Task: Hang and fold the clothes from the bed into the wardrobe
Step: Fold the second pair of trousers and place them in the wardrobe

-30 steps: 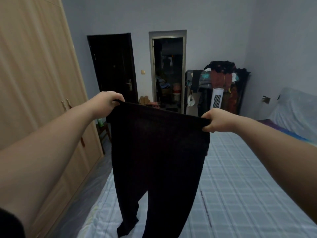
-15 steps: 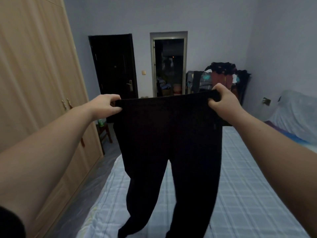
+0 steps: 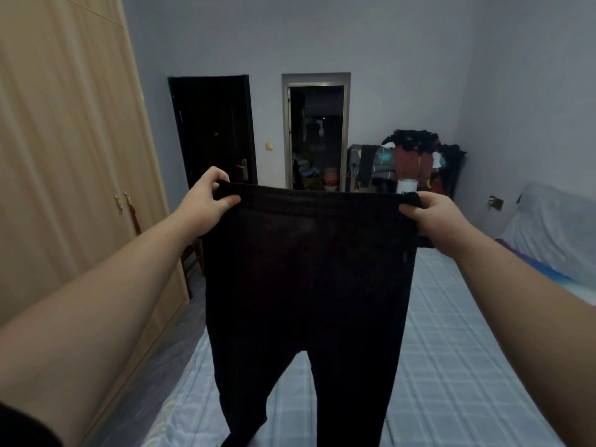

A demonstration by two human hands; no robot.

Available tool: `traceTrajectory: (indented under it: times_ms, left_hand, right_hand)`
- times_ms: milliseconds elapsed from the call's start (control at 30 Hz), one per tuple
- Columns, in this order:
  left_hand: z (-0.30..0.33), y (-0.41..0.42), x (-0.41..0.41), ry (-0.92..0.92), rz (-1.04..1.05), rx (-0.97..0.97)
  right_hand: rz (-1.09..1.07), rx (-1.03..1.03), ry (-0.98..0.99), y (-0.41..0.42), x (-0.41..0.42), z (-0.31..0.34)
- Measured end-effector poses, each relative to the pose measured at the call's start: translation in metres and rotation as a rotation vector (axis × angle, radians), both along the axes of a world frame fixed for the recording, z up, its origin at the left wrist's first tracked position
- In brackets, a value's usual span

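a: head view first, any writing to read on those black trousers (image 3: 306,285)?

b: nothing legible. there's a small tag on the side seam below the right hand (image 3: 435,221), too small and dim to make out.

a: how are they held?

b: by the waistband, stretched flat between both hands. the left hand (image 3: 203,201) pinches the left corner, thumb in front of the fabric and fingers (image 3: 216,174) curled over the top edge behind it. the right hand grips the right corner, thumb on the front, the band bunched inside the curled fingers (image 3: 429,201).

a: and where do the trousers sit in the room?

b: in the air at arm's length, above the bed (image 3: 451,366) with its pale checked cover. both legs hang straight down and run out of the bottom of the view, so i cannot tell whether the cuffs touch the cover. the wardrobe (image 3: 64,156) stands to the left, doors closed, well apart from the trousers.
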State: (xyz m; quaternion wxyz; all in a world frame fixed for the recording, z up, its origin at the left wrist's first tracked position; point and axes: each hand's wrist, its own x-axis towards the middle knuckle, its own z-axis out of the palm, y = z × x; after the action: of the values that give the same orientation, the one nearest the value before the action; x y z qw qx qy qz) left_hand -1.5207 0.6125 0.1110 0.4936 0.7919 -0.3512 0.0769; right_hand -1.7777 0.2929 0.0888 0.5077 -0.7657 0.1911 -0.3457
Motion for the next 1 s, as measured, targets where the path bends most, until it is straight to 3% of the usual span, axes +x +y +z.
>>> traceTrajectory:
  times_ms: [200,367,500,633,800,1000]
  left_hand:
    - [-0.009,0.004,-0.005,0.281,-0.093,0.059]
    - [-0.013,0.016,-0.003,0.534,-0.274,-0.053]
    - [-0.019,0.017,-0.003,0.694,-0.307,-0.033]
    - [-0.041,0.004,0.001,0.805,-0.236,0.044]
    - [-0.072,-0.024,-0.011,1.0,-0.079,0.028]
    - [-0.133,-0.043,-0.054,0.883,-0.092,-0.331]
  right_hand:
    - [0.027,-0.027,0.084,-0.003,-0.005,-0.005]
    - [0.179,0.2,0.032,-0.015,-0.015,-0.011]
    - [0.245,0.388,0.089,-0.024,-0.017,-0.025]
    - [0.084,0.574,0.192,-0.02,0.012,-0.059]
    - [-0.189,0.528,0.268,0.001,0.045,-0.095]
    - [-0.184,0.461,0.065,0.059,0.042,-0.132]
